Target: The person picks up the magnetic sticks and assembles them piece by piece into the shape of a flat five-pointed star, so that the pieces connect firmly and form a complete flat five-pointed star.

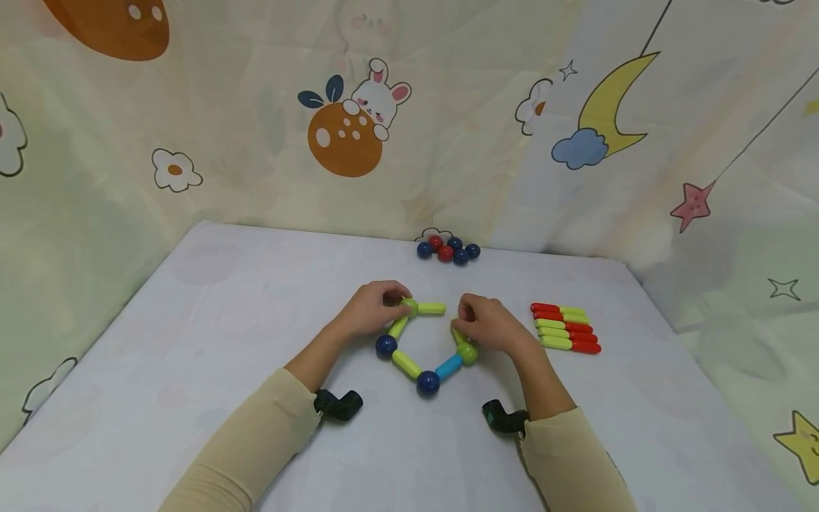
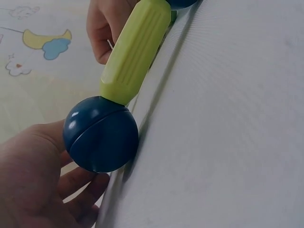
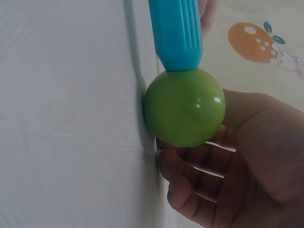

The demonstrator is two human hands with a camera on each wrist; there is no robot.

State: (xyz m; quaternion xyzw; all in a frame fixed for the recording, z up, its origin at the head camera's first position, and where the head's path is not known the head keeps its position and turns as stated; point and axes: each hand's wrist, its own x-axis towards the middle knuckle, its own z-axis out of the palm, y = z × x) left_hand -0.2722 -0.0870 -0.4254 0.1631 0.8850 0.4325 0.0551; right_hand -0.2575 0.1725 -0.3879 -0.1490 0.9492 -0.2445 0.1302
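Note:
On the white table lies an open chain of toy rods and balls, probably magnetic. My left hand (image 1: pixel 373 307) grips the green ball (image 1: pixel 410 307) at its upper left, from which a yellow-green rod (image 1: pixel 431 308) points right. My right hand (image 1: pixel 489 321) pinches the upper end of another yellow-green rod (image 1: pixel 458 337), joined to a second green ball (image 3: pixel 184 108). A blue rod (image 1: pixel 449 368) runs from that ball to the front dark blue ball (image 1: pixel 428 383). Another dark blue ball (image 2: pixel 100 134) sits nearer the left hand, joined by a yellow-green rod (image 2: pixel 135 52). Fingers partly hide both held pieces.
Several loose dark blue and red balls (image 1: pixel 445 253) are clustered at the table's back edge. To the right lies a stack of red and yellow-green rods (image 1: pixel 566 328). A patterned cloth (image 1: pixel 256 107) hangs behind the table (image 1: pixel 256 284).

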